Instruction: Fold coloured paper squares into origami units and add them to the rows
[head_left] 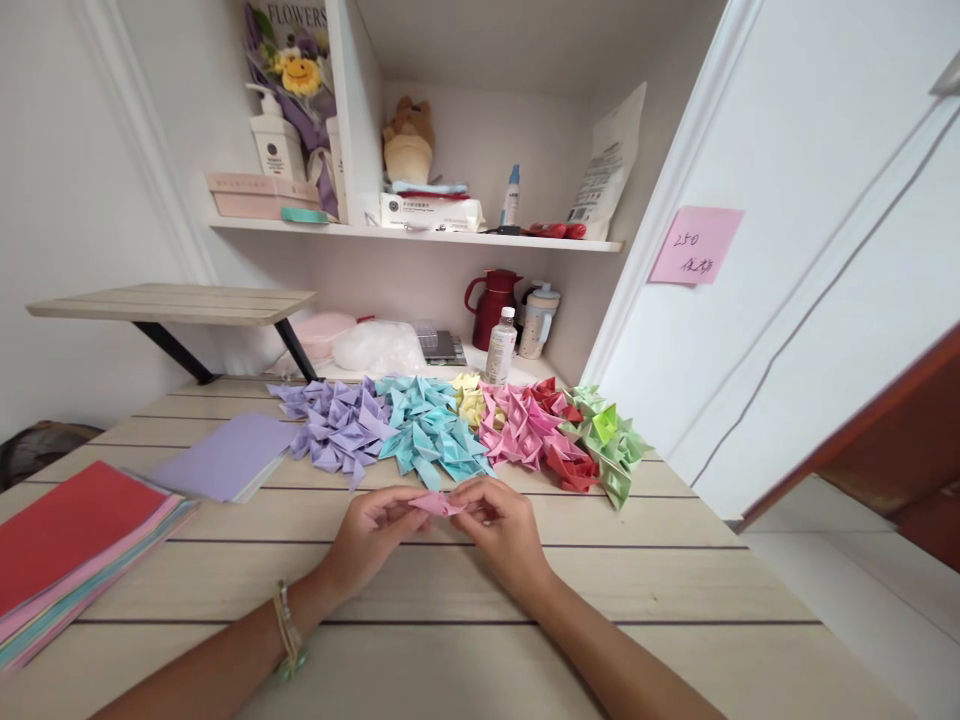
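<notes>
A small folded piece of pink paper [436,504] is held between my two hands just above the wooden table. My left hand [375,530] pinches its left end between thumb and fingers. At the other end, my right hand [499,525] grips it the same way. Just beyond my hands lies a long heap of folded paper pieces, grouped by colour: purple ones [341,430], blue ones [431,430], yellow ones [469,402], pink ones [519,425], red ones [574,468] and green ones [616,445].
On the left of the table [637,580] lie a stack of coloured paper [82,530] and purple sheets [229,455]. A raised wooden stand [176,303] is behind them. Behind the heap stand a clear bottle [501,348], a red jug [495,310] and a light cup [538,322].
</notes>
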